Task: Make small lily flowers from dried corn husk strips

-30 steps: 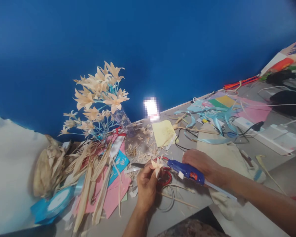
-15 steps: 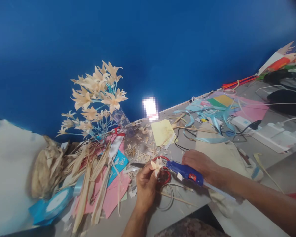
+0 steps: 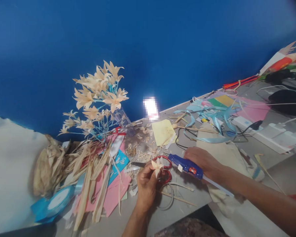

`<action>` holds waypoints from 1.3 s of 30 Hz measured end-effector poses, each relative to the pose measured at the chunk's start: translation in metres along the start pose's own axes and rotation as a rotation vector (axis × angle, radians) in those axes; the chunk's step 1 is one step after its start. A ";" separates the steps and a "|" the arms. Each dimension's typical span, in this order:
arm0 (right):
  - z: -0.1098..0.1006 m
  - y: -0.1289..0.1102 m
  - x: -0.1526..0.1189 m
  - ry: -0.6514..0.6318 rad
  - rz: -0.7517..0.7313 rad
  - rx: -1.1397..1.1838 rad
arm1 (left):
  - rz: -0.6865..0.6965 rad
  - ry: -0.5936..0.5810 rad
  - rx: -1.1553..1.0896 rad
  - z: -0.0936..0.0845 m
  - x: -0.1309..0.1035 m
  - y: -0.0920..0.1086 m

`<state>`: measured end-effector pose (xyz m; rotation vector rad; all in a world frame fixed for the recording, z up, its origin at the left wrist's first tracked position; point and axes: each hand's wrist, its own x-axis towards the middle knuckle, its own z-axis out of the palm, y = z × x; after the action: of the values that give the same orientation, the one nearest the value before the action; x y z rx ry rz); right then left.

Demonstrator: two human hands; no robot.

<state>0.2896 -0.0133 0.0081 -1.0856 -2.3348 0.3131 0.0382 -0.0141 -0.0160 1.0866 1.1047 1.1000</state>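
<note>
Between the fingers of my left hand (image 3: 146, 184) is a small cream husk flower (image 3: 157, 166), its petals spread outward. My right hand (image 3: 197, 161) is wrapped round a blue glue gun (image 3: 185, 165), with a clear glue stick (image 3: 218, 187) poking out of its back end. The gun's nozzle points left, a little above and right of the flower, apart from it. Beneath the flower lie red-handled scissors (image 3: 167, 176), partly covered by my left hand.
A bunch of finished husk flowers (image 3: 96, 95) leans at the left by a clear bottle (image 3: 124, 120). Dry husk strips (image 3: 86, 187) and a blue ribbon roll (image 3: 58, 199) lie in front. A yellow paper (image 3: 162, 132), curled blue ribbon (image 3: 213, 140) and a white power strip (image 3: 263, 135) sit farther right.
The glue gun's nozzle has drawn away from the flower, up and slightly right, with my right hand. My left hand still holds the flower in nearly the same spot.
</note>
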 end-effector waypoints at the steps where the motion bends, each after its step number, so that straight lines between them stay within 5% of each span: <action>1: 0.000 0.000 0.000 0.003 0.001 0.008 | -0.005 -0.003 -0.011 0.000 0.000 0.000; 8: 0.007 -0.002 0.000 -0.081 -0.007 -0.010 | -0.039 0.004 -0.074 0.003 -0.001 0.002; 34: 0.002 -0.002 -0.001 -0.040 0.040 -0.118 | -0.040 0.017 -0.050 0.003 -0.002 0.003; 39: -0.001 0.026 0.007 -0.051 0.025 -0.348 | -0.022 0.009 -0.128 0.003 -0.002 0.003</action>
<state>0.3035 0.0086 0.0006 -1.2799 -2.4829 -0.0625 0.0405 -0.0161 -0.0128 0.9676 1.0364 1.1434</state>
